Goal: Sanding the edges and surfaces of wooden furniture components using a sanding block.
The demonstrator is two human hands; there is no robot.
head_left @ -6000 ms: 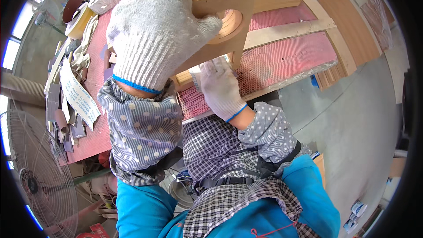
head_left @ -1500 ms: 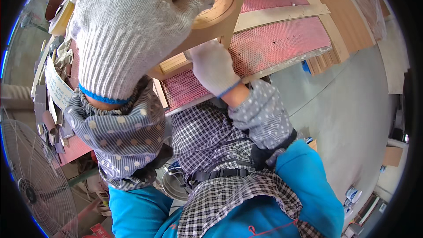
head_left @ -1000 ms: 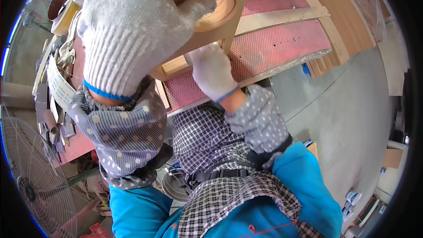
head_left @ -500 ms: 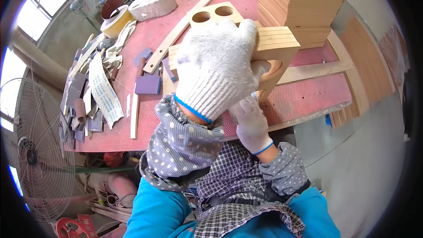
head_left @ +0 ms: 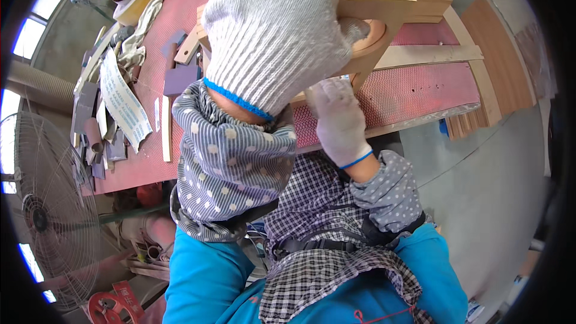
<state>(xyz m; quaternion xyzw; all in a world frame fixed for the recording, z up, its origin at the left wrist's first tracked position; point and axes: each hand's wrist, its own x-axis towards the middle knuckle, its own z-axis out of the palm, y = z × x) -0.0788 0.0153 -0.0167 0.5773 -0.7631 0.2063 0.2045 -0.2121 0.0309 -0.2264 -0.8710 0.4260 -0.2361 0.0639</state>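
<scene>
My left hand (head_left: 276,36), in a white knitted glove with a blue cuff edge, is closed over a light wooden piece (head_left: 384,3) with a lined top edge and a curved cut-out. Its thumb rests at the rounded opening on the right side, while most of the piece lies hidden behind the glove. Lower and closer to my body, my gloved right hand (head_left: 341,123) is beside the underside of the piece. Its fingers are curled in, and what they hold, if anything, cannot be made out.
The worktable (head_left: 420,87) has a red textured top. On the left lie a purple sanding block (head_left: 181,80), a printed backing strip (head_left: 123,99) and scraps. Rolls (head_left: 137,0) stand behind them. Wooden boards (head_left: 498,63) lean at the right. A large fan (head_left: 45,210) stands left.
The view has shifted, so the table sits higher in it. My left hand looks larger and farther up-left, now covering the block with two round holes. My right hand stays low beside the piece.
</scene>
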